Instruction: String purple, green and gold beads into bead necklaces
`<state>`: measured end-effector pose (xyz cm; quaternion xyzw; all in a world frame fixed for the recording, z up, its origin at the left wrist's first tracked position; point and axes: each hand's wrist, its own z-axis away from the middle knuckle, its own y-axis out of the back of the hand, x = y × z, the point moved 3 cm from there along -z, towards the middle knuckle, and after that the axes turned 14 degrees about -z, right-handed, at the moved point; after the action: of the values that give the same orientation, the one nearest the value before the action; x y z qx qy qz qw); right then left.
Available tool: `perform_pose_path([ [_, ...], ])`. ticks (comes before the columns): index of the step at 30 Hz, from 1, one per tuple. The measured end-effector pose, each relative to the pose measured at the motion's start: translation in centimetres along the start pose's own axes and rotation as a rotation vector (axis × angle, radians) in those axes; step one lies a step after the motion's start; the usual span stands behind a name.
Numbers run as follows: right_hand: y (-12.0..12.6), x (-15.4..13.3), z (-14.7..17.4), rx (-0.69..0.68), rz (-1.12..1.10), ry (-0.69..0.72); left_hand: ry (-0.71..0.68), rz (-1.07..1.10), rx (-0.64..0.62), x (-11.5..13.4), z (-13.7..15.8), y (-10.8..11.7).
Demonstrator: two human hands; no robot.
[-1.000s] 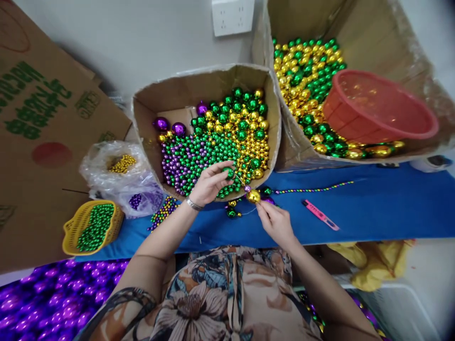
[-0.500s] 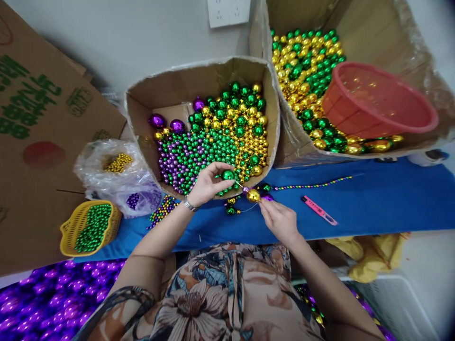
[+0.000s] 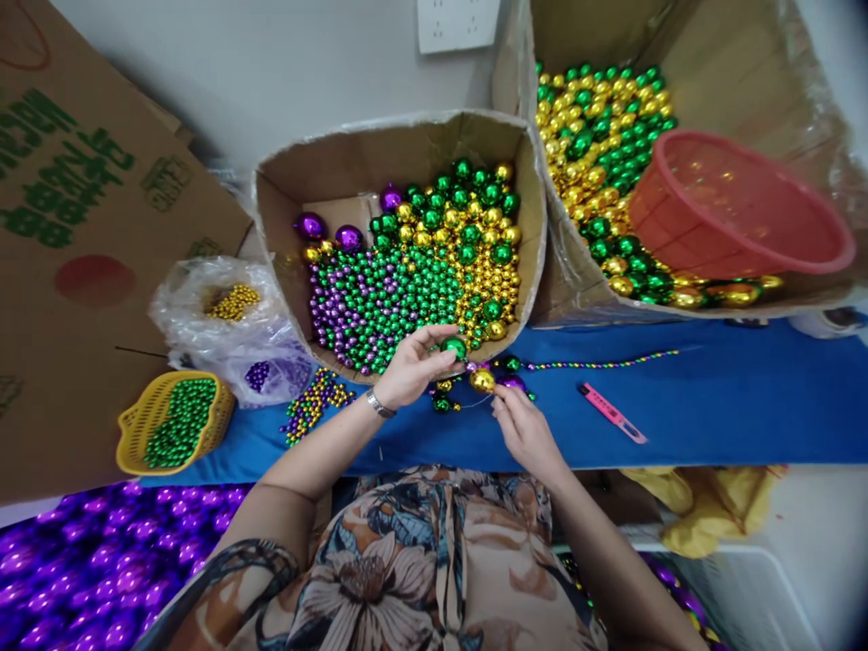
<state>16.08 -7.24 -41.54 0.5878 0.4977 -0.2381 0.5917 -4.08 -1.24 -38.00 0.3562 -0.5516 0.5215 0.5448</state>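
Observation:
My left hand (image 3: pixel 415 369) pinches a large shiny green bead (image 3: pixel 453 348) between thumb and fingers, over the near rim of the middle cardboard box (image 3: pixel 291 185). Right beside it is a small light-purple bead (image 3: pixel 471 367), followed by a large gold bead (image 3: pixel 482 380). The fingertips of my right hand (image 3: pixel 527 427) are closed on the gold bead's near side. A bead string (image 3: pixel 603 364) of small purple, green and gold beads stretches right across the blue cloth. More green and purple beads cluster behind my right fingers, partly hidden.
Green, gold and purple beads fill the middle box. A second box (image 3: pixel 562 262) at right holds beads and a red basket (image 3: pixel 732 208). A pink cutter (image 3: pixel 612 413) lies on the blue cloth (image 3: pixel 746 398). At left are a yellow basket (image 3: pixel 128 434) and plastic bags (image 3: pixel 183 298) of beads.
The green bead in my left hand has come closer to the small purple bead; the thin line bared between them earlier no longer shows. The whole view has shifted slightly.

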Motion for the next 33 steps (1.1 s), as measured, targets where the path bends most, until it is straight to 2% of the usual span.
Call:
perform_pose_path([
  [6, 0.2, 0.5, 0.4, 0.102, 0.012, 0.038, -0.074, -0.095, 0.018, 0.3, 0.6, -0.2],
  [16, 0.1, 0.1, 0.6, 0.141, 0.010, 0.062, 0.077, 0.059, -0.003, -0.3, 0.6, 0.5],
  [25, -0.1, 0.0, 0.6, 0.094, -0.037, 0.039, 0.147, 0.130, -0.031, -0.4, 0.9, 0.9],
  [33, -0.3, 0.5, 0.7, 0.087, -0.054, 0.015, 0.103, 0.091, -0.012, -0.2, 1.1, 0.7],
])
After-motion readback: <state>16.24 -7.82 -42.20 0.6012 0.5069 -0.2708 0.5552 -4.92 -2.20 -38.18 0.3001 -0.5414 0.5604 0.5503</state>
